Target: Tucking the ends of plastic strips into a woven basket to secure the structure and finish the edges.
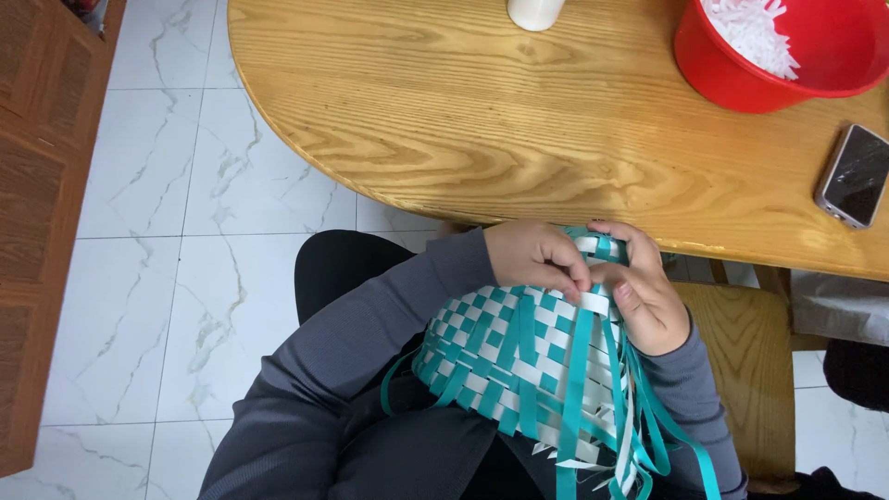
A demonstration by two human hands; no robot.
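Floor: white marble-look tiles with grey veins [185,278] are being seen under and to the left of the seated person, with brown wooden panelling [37,231] running along the left edge.
Table: a rounded, varnished light-wood table [463,120] is being shown across the top of the view, just beyond the hands.
On the table: a red plastic bowl [741,79] filled with white strips [752,30] is being kept at the upper right; a dark smartphone [854,176] is lying flat near the right edge; the base of a white cylindrical container [534,11] is being cut off by the top edge.
Basket: a half-woven basket of teal and white flat plastic strips [505,347] is being held on the lap, below the table edge (its checkered side is facing up), with loose strip ends trailing down to the lower right.
Left hand: the left hand [535,256] is being curled over the upper rim of the basket, fingers bent and pinching at the weave.
Right hand: the right hand [639,292] is being closed around the same rim, a white strip [594,302] being pressed under the thumb.
Contact: the two hands are being kept touching each other at the fingertips.
Sleeves: grey long sleeves [361,352] are being worn on both arms.
Seat: a wooden chair seat [741,370] is being glimpsed at the right.
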